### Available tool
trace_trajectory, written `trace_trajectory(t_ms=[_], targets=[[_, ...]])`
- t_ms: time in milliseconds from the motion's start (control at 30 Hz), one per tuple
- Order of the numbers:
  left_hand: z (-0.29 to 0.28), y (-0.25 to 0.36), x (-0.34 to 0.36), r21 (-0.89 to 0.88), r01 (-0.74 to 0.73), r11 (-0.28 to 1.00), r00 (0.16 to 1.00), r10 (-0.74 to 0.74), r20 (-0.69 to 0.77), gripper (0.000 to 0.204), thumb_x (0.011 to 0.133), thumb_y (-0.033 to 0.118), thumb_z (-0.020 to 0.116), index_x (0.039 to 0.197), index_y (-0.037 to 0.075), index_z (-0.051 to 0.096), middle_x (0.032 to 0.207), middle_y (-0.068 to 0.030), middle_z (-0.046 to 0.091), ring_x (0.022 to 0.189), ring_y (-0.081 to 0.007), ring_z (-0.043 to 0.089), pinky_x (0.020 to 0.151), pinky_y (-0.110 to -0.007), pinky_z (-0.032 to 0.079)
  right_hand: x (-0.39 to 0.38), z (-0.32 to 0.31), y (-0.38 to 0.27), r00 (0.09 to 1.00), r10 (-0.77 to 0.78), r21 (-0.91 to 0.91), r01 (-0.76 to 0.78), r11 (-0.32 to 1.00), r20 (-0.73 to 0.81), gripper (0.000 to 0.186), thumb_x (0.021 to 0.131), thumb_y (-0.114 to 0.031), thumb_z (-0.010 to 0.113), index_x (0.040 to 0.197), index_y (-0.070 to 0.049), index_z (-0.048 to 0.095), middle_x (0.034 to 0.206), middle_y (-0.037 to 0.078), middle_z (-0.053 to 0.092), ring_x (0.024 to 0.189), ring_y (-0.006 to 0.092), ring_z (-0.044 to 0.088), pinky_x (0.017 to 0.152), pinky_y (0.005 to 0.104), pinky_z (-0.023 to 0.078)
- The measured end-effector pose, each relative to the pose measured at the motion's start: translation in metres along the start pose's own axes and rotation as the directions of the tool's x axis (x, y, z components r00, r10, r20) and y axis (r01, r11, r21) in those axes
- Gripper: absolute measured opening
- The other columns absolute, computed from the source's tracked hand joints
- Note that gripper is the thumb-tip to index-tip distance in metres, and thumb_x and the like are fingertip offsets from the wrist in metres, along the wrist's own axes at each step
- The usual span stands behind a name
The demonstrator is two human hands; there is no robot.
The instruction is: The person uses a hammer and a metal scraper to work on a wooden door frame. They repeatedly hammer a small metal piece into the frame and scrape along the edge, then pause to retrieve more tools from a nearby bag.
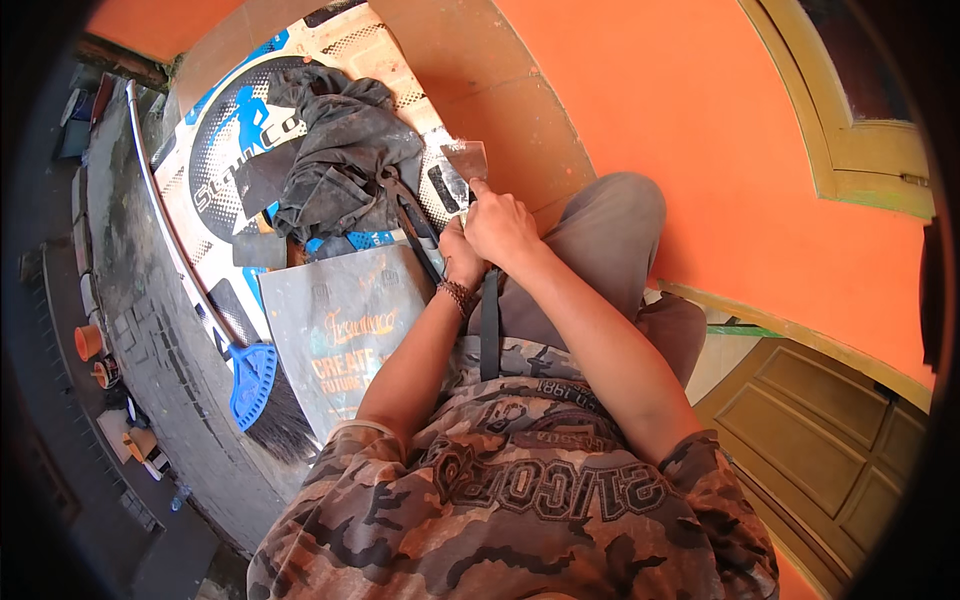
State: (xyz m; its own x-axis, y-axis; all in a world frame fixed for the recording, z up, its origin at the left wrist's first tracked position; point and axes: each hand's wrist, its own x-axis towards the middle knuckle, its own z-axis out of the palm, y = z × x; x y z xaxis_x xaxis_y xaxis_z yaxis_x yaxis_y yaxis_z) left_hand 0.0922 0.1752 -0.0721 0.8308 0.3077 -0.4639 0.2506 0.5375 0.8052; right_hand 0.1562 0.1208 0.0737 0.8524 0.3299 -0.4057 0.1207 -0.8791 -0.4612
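A putty knife with a flat metal blade (466,159) points away from me, its blade streaked with white. My right hand (503,228) is closed round it, with a finger stretched toward the blade. Tight against the right hand, my left hand (462,257) is closed too, a braided bracelet at its wrist. Between the hands and the blade shows a whitish smeared piece (455,187); whether it belongs to the same tool, I cannot tell. Long dark strips (412,232), perhaps straps or tool handles, lie just left of my left hand.
A crumpled dark cloth (345,155) lies on a printed white-and-blue sheet (205,120). Nearer sits a grey printed bag (345,310). A broom with a blue head (252,385) lies at the left. An orange wall (680,110) and a wooden door (815,430) stand to the right.
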Motion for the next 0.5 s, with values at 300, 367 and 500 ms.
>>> trace_trajectory(t_ms=[300,367,500], targets=[[0.007,0.012,-0.006,0.064,0.066,0.996,0.997,-0.063,-0.048,0.009,0.09,0.011,0.059,0.086,0.004,0.057,0.076,-0.0018,0.062,0.065,-0.0095,0.057,0.055,-0.028,0.048,-0.013,0.017,-0.001,0.996,-0.068,-0.076,0.064,0.995,-0.059,0.045,0.085,-0.017,0.05,0.126,0.0,0.051,0.087,0.03,0.065,0.084,0.0438,0.066,0.078,0.0521,0.052],[-0.006,-0.009,0.001,-0.093,0.078,0.993,0.997,-0.078,0.005,0.008,0.091,0.01,0.057,0.086,0.005,0.057,0.076,-0.001,0.062,0.065,-0.0093,0.057,0.056,-0.028,0.048,-0.033,0.024,0.0,0.981,-0.176,-0.215,0.156,0.964,-0.078,0.042,0.085,-0.018,0.048,0.121,0.004,0.052,0.094,0.026,0.066,0.085,0.0395,0.067,0.076,0.0465,0.055],[-0.002,-0.002,-0.005,0.074,-0.098,0.992,0.99,0.09,0.105,0.011,0.092,0.012,0.047,0.088,0.009,0.056,0.077,-0.0043,0.058,0.073,-0.0168,0.057,0.062,-0.033,0.048,-0.017,0.001,-0.024,0.997,0.036,-0.033,-0.034,0.999,0.066,0.049,0.084,-0.018,0.05,0.13,0.001,0.049,0.095,0.033,0.064,0.091,0.0455,0.064,0.084,0.0535,0.049]])
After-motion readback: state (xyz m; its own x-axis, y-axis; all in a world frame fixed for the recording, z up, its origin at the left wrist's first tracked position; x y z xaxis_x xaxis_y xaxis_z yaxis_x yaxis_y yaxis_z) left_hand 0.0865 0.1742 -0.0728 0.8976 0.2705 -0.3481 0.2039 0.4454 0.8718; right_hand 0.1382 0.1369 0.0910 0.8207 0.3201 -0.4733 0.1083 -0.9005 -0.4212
